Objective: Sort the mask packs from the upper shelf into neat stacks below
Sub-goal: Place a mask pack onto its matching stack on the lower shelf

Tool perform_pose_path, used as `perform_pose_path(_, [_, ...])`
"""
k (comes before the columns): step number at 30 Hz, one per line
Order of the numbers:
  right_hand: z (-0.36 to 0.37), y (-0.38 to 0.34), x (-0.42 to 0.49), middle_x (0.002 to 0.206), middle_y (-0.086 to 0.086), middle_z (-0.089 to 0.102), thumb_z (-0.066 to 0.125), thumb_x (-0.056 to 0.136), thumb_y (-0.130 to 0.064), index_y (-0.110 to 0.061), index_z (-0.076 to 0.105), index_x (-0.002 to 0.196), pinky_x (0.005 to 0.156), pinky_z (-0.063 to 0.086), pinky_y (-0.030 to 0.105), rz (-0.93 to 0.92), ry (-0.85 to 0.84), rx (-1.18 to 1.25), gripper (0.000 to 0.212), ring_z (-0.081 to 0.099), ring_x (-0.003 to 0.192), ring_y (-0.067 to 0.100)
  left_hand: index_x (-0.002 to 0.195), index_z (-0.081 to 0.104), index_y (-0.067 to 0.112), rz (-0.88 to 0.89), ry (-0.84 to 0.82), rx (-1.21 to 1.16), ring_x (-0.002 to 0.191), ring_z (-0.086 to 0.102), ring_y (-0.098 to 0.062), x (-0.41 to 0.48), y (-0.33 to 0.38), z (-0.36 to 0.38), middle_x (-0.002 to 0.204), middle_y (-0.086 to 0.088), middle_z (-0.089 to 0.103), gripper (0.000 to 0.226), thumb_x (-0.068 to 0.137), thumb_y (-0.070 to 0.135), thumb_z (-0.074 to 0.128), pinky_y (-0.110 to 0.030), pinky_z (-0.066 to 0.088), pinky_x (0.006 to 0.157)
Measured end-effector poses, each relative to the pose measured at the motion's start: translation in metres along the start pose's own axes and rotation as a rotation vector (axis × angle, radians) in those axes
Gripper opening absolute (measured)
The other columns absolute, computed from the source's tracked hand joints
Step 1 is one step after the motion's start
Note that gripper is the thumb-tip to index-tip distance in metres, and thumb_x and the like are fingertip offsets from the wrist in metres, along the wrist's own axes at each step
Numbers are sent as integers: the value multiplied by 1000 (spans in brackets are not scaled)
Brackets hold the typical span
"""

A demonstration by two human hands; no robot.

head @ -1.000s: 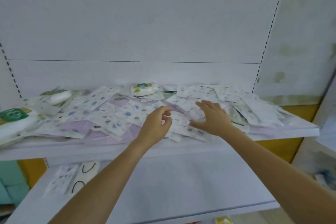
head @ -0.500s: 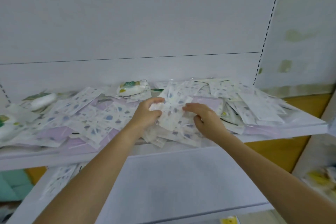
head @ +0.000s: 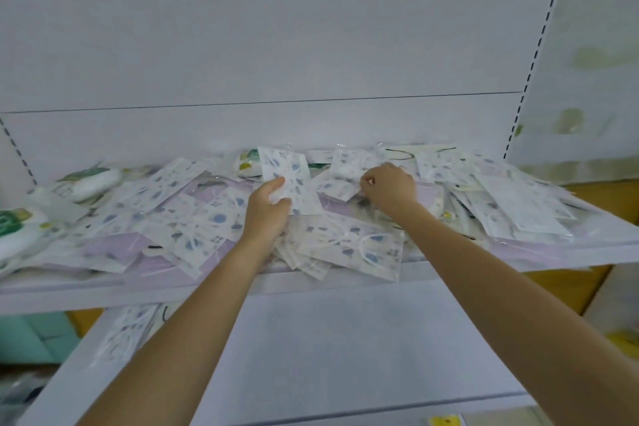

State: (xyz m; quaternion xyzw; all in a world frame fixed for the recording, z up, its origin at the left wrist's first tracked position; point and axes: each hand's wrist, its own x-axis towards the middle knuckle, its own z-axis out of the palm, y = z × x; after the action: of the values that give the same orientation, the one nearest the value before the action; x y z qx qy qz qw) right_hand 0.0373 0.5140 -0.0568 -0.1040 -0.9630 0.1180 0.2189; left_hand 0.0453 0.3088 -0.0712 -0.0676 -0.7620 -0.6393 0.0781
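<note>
Now | left hand (head: 266, 209) grips raised mask pack (head: 288, 171) | right hand (head: 390, 188) pinches second pack (head: 345, 164)

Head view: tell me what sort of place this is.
Probably a shop or stockroom: white shelving with slotted uprights, sealed mask packs heaped on the upper shelf, and a few more on the lower shelf.

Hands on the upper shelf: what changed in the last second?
The left hand took a blue-spotted mask pack and lifted it upright from the pile. The right hand, flat at first, now pinches another pack. The pile and the packs on the lower shelf stayed put.
</note>
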Motion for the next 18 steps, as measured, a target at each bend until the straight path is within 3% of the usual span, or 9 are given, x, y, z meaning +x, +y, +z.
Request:
perform_pose_path(3, [-5,-12,-17,109,11,55,43,98,-23,-11,65,110,75,41,29,-60,119,314,28,57,95,28,126,56,18,-67,-44,-40,115,58,-26,0,-4,7,131,1,56,34,95,29,49,-42,45,101])
perform_pose_path(6, [-6,-29,-37,119,7,58,47,97,-23,-13,64,117,88,41,26,-345,-115,347,28,56,108,22,117,59,18,-186,-56,-144,99,66,-30,2,0,12,114,5,62,47,93,55,41,-45,48,96])
perform_pose_path(8, [-3,-35,-48,121,3,59,46,97,-28,-15,62,120,92,38,25,-425,-286,277,31,54,111,18,119,60,14,-186,-49,-155,85,67,-23,5,3,13,101,0,66,41,94,44,48,-36,55,79])
perform_pose_path(10, [-6,-36,-47,121,5,59,43,98,-32,-13,62,118,90,38,26,-365,-244,377,33,54,112,20,121,59,10,-90,-37,-22,75,60,-16,6,7,10,93,-1,65,31,91,10,51,-25,48,61])
perform_pose_path(11, [-7,-35,-42,124,6,58,43,98,-31,-12,61,119,92,39,28,-308,-159,434,33,53,114,21,126,55,10,-43,-22,34,81,59,-15,7,7,6,102,-1,63,40,88,-1,48,-22,45,62])
perform_pose_path(13, [-6,-28,-22,136,6,50,44,97,-26,-14,51,131,99,35,30,-219,-39,359,37,45,124,23,140,39,17,1,4,69,109,53,-16,8,7,-2,130,5,49,59,86,-8,44,-22,45,77])
perform_pose_path(16, [0,-17,8,149,5,32,48,92,-27,-16,27,145,110,23,40,-133,-199,10,58,28,136,25,143,35,23,57,67,98,127,44,-19,7,5,-13,146,4,37,66,86,-9,38,-30,43,97])
perform_pose_path(18, [6,-14,18,146,8,36,51,89,-32,-16,29,142,113,14,46,-70,-317,-124,59,26,137,27,138,44,19,74,104,109,129,43,-20,6,4,-19,145,1,39,60,85,-9,36,-33,38,106])
